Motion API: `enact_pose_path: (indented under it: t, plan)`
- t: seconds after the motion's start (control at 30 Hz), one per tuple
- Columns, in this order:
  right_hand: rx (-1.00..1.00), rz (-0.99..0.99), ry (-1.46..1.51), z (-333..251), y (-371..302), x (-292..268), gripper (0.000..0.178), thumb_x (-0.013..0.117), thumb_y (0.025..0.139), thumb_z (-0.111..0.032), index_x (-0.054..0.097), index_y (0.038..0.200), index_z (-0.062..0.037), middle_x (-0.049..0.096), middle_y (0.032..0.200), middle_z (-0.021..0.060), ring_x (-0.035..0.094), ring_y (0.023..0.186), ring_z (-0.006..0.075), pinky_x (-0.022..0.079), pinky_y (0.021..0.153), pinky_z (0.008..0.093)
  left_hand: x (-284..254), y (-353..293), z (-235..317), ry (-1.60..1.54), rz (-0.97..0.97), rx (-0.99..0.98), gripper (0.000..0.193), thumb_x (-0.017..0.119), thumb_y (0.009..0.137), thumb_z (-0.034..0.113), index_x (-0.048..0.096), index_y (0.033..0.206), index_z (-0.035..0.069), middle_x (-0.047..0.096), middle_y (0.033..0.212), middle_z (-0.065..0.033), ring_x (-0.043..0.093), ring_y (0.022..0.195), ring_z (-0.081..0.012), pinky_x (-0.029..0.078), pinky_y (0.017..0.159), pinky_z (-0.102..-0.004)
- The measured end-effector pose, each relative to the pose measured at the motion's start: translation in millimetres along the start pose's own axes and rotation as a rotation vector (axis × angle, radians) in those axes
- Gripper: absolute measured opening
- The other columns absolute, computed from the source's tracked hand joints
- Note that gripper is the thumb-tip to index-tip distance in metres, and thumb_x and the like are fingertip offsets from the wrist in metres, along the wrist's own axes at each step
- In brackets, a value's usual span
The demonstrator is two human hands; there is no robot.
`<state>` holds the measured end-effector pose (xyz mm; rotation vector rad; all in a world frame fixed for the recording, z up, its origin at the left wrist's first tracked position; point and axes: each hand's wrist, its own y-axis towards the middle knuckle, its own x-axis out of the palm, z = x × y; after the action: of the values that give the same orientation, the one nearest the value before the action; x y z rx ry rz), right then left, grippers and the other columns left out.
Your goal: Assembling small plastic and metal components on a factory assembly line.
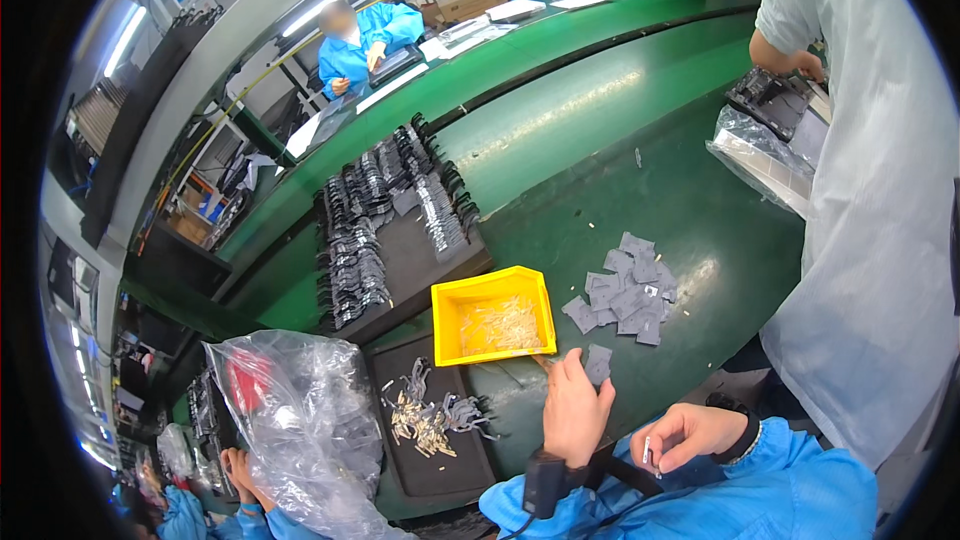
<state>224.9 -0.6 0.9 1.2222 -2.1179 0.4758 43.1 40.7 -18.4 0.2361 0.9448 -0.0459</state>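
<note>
My left hand (576,410) is closed on a small flat dark grey piece (598,364), its thumb and fingers at the piece's lower edge. Close by on the right, my right hand (695,434) pinches a small white stick-like part (647,451) whose exact kind I cannot make out. Just beyond the left hand lies a loose pile of similar flat grey pieces (630,292) on the green table (560,200). A yellow bin (494,349) stands to the pile's left, with many thin pale slivers inside.
Left of my hands, a black tray (440,475) carries small brass-coloured and dark parts. A clear plastic bag (310,420) bulges beside it. Behind the bin, a dark foam tray (420,275) holds rows of black parts. A person in a pale gown (870,160) works at the right; others sit across the table.
</note>
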Motion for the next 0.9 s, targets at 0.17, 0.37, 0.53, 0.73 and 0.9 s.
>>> enact_pose_path:
  t: [0.17, 0.37, 0.53, 0.73, 0.9]
  plan:
    - [-0.093, 0.065, 0.003, 2, 7, -3, 0.006, 0.061, 0.085, -0.007, 0.060, 0.081, -0.0033, 0.052, 0.087, 0.0088, 0.045, 0.079, 0.0155, 0.037, 0.070, 0.0259, -7, -8, -6, -0.093, -0.125, 0.011, 0.024, 0.059, 0.081, 0.009, 0.057, 0.104, 0.004, 0.053, 0.090, -0.0149, 0.058, 0.081, -0.0338, 0.048, 0.069, -0.0405]
    - [-0.212, 0.083, 0.065, 4, 14, -1, 0.008, 0.060, 0.085, -0.011, 0.058, 0.080, -0.0046, 0.052, 0.078, 0.0065, 0.046, 0.075, 0.0157, 0.037, 0.067, 0.0261, -26, -31, -11, -0.479, 0.048, -0.148, 0.018, 0.060, 0.084, 0.009, 0.066, 0.100, 0.005, 0.056, 0.075, -0.0067, 0.056, 0.064, -0.0194, 0.046, 0.060, -0.0304]
    - [-0.115, 0.346, 0.176, 2, 35, 4, 0.009, 0.058, 0.087, -0.011, 0.056, 0.082, -0.0036, 0.054, 0.082, 0.0065, 0.048, 0.071, 0.0148, 0.040, 0.065, 0.0266, -47, -56, -30, -1.542, -0.186, -0.458, 0.025, 0.058, 0.084, 0.001, 0.061, 0.108, -0.004, 0.061, 0.084, -0.0042, 0.053, 0.067, -0.0128, 0.043, 0.065, -0.0239]
    - [-0.108, 0.405, 0.189, 7, 57, 16, 0.004, 0.056, 0.088, -0.007, 0.057, 0.087, -0.0026, 0.056, 0.087, 0.0067, 0.052, 0.073, 0.0133, 0.044, 0.065, 0.0258, -63, -66, -29, -1.741, -0.246, -0.379, 0.033, 0.052, 0.085, 0.000, 0.051, 0.117, -0.003, 0.058, 0.095, -0.0106, 0.059, 0.078, -0.0174, 0.047, 0.072, -0.0273]
    - [-0.091, 0.417, 0.101, 6, 69, 24, 0.003, 0.060, 0.085, -0.004, 0.059, 0.085, -0.0013, 0.057, 0.089, 0.0069, 0.053, 0.071, 0.0112, 0.045, 0.064, 0.0242, -55, -77, -30, -1.614, 0.029, -0.343, 0.026, 0.054, 0.086, -0.003, 0.048, 0.110, 0.003, 0.059, 0.094, -0.0116, 0.060, 0.078, -0.0201, 0.051, 0.069, -0.0330]
